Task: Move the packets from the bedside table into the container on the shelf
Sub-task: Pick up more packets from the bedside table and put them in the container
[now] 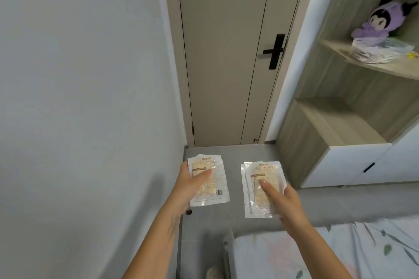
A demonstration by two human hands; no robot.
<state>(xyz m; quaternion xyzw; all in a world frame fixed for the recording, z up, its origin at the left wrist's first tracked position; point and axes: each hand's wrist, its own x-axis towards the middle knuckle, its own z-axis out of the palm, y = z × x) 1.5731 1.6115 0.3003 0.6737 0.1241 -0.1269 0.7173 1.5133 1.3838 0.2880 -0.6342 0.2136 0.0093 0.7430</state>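
Right now the left hand (189, 184) pinches a small stack of white packets (209, 180), thumb laid across the printed face and the fingers hidden behind. The right hand (286, 197) does the same with a second stack of packets (263, 188), thumb on top, fingers curled behind the right edge. Both stacks hang in the air above the grey floor (231, 156), well apart from each other; the bedside counter is not in view.

Judging from this, the carry is under way and the drop into the container remains. To do it well, keep the thumbs pressing firmly so the slippery loose sleeves do not fan out, turn right, and empty one hand at a time.

On the upper shelf (340, 48) to the right lies a clear plastic container (381, 51), seemingly holding similar packets, with a purple plush toy (376, 21) sitting just behind it. That toy crowds the back of the container, so approach from the front. A closed door (226, 52) with a black handle (275, 51) stands ahead, and the bed (317, 253) corner lies between the person and the shelving.
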